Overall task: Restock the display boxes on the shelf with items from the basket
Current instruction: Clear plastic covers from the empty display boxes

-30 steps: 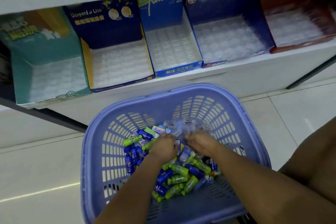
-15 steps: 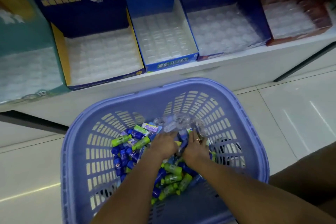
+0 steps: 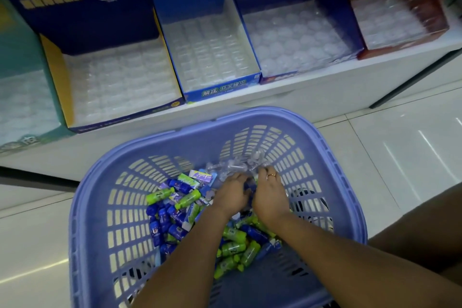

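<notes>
A lilac plastic basket [image 3: 225,117] stands on the floor below the shelf. In it lies a heap of small green tubes [image 3: 187,199], small blue tubes [image 3: 175,230] and a cluster of clear plastic pieces [image 3: 235,165]. Both my hands are down in the heap, close together. My left hand [image 3: 232,192] has its fingers curled into the pile, and what they hold is hidden. My right hand [image 3: 271,195], with a ring on it, curls its fingers into the clear pieces. On the shelf, the navy and yellow box [image 3: 120,82] and the blue box [image 3: 212,57] show only bare clear inserts.
A teal box [image 3: 25,107] sits at the far left; a dark blue box [image 3: 295,40] and a red box [image 3: 395,20] sit to the right, each with a bare clear insert. The white shelf edge [image 3: 300,92] runs just behind the basket. Glossy floor tiles [image 3: 400,152] lie around it.
The view has dropped closer to the basket and shelf. Both hands have drawn together and slid toward the basket's far side, up to the clear pieces.
</notes>
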Demonstrator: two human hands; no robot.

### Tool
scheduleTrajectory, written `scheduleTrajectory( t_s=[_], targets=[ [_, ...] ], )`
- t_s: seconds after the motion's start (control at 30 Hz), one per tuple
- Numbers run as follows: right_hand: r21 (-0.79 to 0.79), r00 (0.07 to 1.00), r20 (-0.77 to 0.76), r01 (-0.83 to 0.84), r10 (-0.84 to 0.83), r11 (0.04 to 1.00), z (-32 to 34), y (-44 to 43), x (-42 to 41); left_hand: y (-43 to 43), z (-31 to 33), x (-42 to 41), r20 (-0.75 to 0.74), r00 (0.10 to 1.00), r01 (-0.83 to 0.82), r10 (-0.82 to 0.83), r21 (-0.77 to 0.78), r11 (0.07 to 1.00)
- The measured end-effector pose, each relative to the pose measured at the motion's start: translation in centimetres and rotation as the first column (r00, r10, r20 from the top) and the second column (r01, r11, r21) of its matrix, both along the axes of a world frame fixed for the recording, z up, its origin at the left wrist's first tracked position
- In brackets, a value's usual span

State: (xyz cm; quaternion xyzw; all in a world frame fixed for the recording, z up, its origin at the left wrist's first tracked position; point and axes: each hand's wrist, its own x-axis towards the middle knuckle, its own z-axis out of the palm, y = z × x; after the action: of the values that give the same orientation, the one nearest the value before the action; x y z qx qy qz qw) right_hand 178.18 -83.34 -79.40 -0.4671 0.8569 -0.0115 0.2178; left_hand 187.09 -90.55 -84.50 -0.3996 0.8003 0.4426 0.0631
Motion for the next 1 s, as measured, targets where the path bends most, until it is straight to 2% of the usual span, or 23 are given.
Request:
scheduleTrajectory(
  t_s=[0.13,0.23,0.3,0.4,0.47,0.53,0.6,0.67,0.73,0.77,0.83,0.9,0.93,1.0],
  targets=[
    [0.120,0.991,-0.077,-0.099,0.109,0.988,0.3,-1.2,-1.2,0.0,0.1,-0.3,-0.025,0.999,-0.030,0.032,0.054,0.998],
    [0.239,0.999,-0.029,-0.011,0.019,0.971,0.4,-2.4,-2.1,0.0,-0.3,0.2,0.000,0.999,0.042,-0.042,0.038,0.998],
    [0.298,0.996,0.042,0.068,-0.084,0.952,0.2,-2.7,-1.8,0.0,-0.6,0.0,0.001,1.000,0.022,-0.022,0.047,0.999],
    [0.263,0.951,0.216,0.163,-0.223,0.951,-0.5,-2.2,-1.1,-0.2,-0.3,-0.9,-0.007,0.989,-0.140,0.147,0.280,0.950],
    [0.227,0.952,0.204,0.180,-0.228,0.957,-0.8,-2.0,-1.3,-0.9,0.1,-1.4,0.042,0.974,-0.220,0.224,0.433,0.874],
    [0.200,0.951,0.196,0.200,-0.239,0.959,-0.8,-2.2,-1.7,-1.5,0.2,-1.6,0.106,0.970,-0.242,0.218,0.471,0.848],
    [0.211,0.917,0.249,0.264,-0.313,0.941,-0.7,-2.3,-2.2,-1.7,0.3,-1.7,0.140,0.975,-0.216,0.171,0.443,0.870],
    [0.288,0.910,0.281,0.223,-0.305,0.931,-0.8,-2.6,-2.6,-1.6,0.3,-1.6,0.156,0.978,-0.192,0.139,0.408,0.893],
    [0.363,0.851,0.382,0.221,-0.361,0.905,-0.4,-3.5,-2.9,-1.5,0.5,-1.4,0.164,0.978,-0.186,0.131,0.387,0.903],
    [0.395,0.782,0.467,0.234,-0.414,0.888,-0.3,-3.5,-2.9,-1.4,0.6,-1.2,0.167,0.975,-0.197,0.144,0.375,0.906],
    [0.436,0.586,0.624,0.286,-0.516,0.853,0.3,-3.7,-2.0,-1.4,1.1,-0.7,0.183,0.967,-0.228,0.177,0.315,0.921],
    [0.387,0.417,0.732,0.398,-0.540,0.832,0.3,-3.0,-0.4,-1.4,1.9,0.1,0.212,0.965,-0.200,0.151,0.234,0.951],
    [0.368,0.418,0.736,0.412,-0.532,0.833,0.4,-2.6,0.3,-1.4,2.4,0.6,0.224,0.969,-0.152,0.108,0.190,0.970],
    [0.386,0.503,0.713,0.301,-0.489,0.872,0.4,-2.5,1.4,-1.5,3.3,1.9,0.285,0.959,-0.036,-0.007,0.148,0.988]
  ],
)
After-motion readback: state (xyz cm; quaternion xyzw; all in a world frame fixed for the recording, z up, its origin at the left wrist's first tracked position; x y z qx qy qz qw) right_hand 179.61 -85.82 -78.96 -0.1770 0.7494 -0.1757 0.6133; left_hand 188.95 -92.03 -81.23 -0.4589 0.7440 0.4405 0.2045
